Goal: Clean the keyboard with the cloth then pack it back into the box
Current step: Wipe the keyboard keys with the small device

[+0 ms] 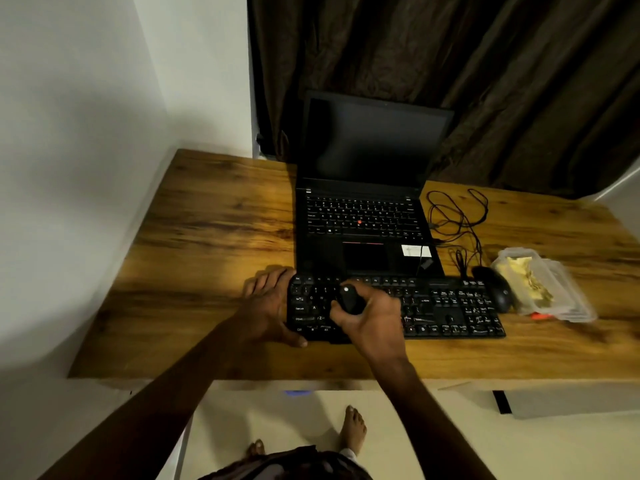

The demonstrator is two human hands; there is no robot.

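Head view, left hand (268, 306) grip clasping keyboard (450, 310) end, right hand (372, 320) grip pinching dark object (348, 299), Caps Lock legible.

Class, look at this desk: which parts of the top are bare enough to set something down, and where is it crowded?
Bare: the wooden desk left of the laptop and keyboard, and the front strip before the keyboard. Crowded: right of the laptop, with cable, mouse and plastic container.
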